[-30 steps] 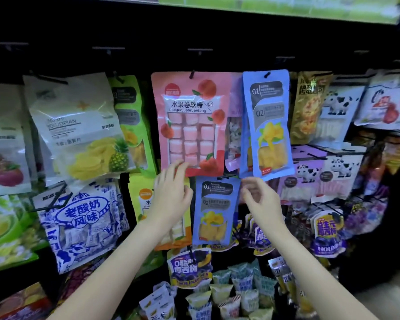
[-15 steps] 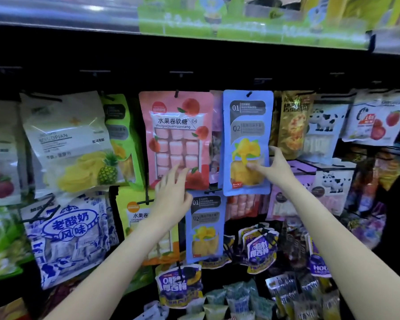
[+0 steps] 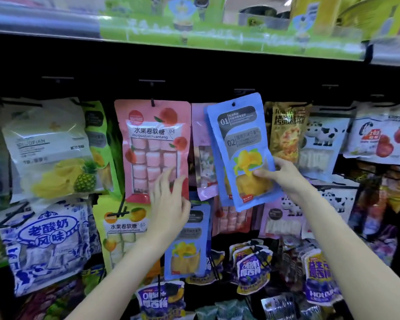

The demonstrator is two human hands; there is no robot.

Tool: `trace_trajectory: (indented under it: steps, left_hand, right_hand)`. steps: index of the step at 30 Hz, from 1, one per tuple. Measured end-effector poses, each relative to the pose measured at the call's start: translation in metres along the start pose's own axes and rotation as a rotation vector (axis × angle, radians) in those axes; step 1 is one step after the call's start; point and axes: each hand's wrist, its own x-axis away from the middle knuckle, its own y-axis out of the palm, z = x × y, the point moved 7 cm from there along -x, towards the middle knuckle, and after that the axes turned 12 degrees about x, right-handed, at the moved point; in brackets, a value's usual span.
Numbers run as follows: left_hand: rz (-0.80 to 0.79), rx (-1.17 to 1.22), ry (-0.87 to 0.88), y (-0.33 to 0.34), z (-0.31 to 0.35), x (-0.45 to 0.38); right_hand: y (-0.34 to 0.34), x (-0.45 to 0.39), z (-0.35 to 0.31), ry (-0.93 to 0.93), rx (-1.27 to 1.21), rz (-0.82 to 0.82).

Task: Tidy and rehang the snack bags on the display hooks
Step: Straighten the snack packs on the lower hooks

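My right hand [image 3: 284, 179] pinches the lower right part of a blue mango snack bag [image 3: 238, 135], thumb on the front. The bag is tilted, its top leaning left; whether its hole still sits on a hook I cannot tell. My left hand [image 3: 171, 202] hovers with loosely spread fingers over the bottom of a pink fruit-candy bag [image 3: 148, 139] that hangs on a black hook [image 3: 152, 101]. Below that hand hangs a second blue mango bag [image 3: 187, 250], its top partly covered by my palm.
More bags fill the rack: a white pineapple bag [image 3: 49, 153] and a blue-and-white yoghurt candy bag [image 3: 44, 245] at left, a gold bag [image 3: 286, 132] and cow-print bags [image 3: 321, 144] at right, purple plum packs [image 3: 252, 269] below. A green-edged shelf [image 3: 217, 40] overhangs everything.
My right hand rose from the lower row to the upper blue bag, took hold of it and tipped it leftward. My left hand stayed by the pink bag. The view tilted upward.
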Motion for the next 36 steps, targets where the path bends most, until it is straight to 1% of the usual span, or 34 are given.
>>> trace_trajectory:
  steps: [3,5,7,9,11,14,18,20,23,25,27,30,31,32,33,34,35,36]
  left_hand:
    - [-0.018,0.069,0.083,0.005,0.017,-0.007]
    - [-0.077,0.102,0.116,0.015,0.029,-0.010]
    - [-0.157,0.146,0.045,0.029,0.032,-0.016]
    - [-0.203,0.201,-0.109,0.040,0.029,-0.025]
    - [-0.217,0.275,-0.215,0.048,0.026,-0.036]
    - [-0.177,0.393,-0.279,0.051,0.025,-0.046]
    - [-0.116,0.348,-0.235,0.047,0.029,-0.040]
    - [-0.080,0.378,-0.200,0.043,0.031,-0.036]
    - [-0.058,0.349,-0.133,0.032,0.035,-0.035]
    - [-0.018,0.303,-0.057,0.021,0.039,-0.033]
    - [0.040,0.293,0.043,0.007,0.043,-0.033]
    - [0.137,0.342,0.110,-0.014,0.039,-0.036]
    - [0.177,0.335,0.129,-0.022,0.039,-0.037]
    - [0.217,0.326,0.152,-0.029,0.037,-0.037]
    - [0.259,0.325,0.175,-0.037,0.036,-0.036]
    - [0.302,0.329,0.195,-0.046,0.033,-0.035]
    - [0.345,0.329,0.214,-0.055,0.030,-0.033]
    - [0.383,0.332,0.222,-0.064,0.026,-0.032]
  right_hand:
    - [-0.015,-0.004,-0.003,0.002,0.045,-0.055]
    - [-0.018,-0.004,-0.006,-0.009,0.061,-0.061]
    - [-0.019,-0.004,-0.005,-0.013,0.059,-0.051]
    - [-0.019,-0.004,-0.005,-0.018,0.059,-0.040]
    - [-0.023,-0.006,-0.005,-0.018,0.052,-0.013]
    - [-0.027,-0.008,-0.004,-0.015,0.078,0.022]
    - [-0.022,-0.006,-0.001,-0.006,0.086,0.007]
    - [-0.021,-0.005,0.000,-0.001,0.079,-0.001]
    - [-0.015,-0.004,0.001,0.031,0.070,-0.058]
    - [-0.014,-0.003,-0.004,0.010,0.160,-0.010]
    - [-0.016,0.000,-0.018,-0.063,0.284,0.110]
    - [-0.004,0.010,-0.041,-0.163,0.445,0.200]
    - [-0.002,0.015,-0.048,-0.190,0.520,0.285]
    - [0.000,0.024,-0.058,-0.258,0.586,0.408]
    - [0.004,0.035,-0.073,-0.375,0.606,0.529]
    - [0.010,0.047,-0.090,-0.504,0.566,0.597]
    - [0.020,0.055,-0.104,-0.602,0.509,0.575]
    - [0.035,0.058,-0.115,-0.667,0.472,0.487]
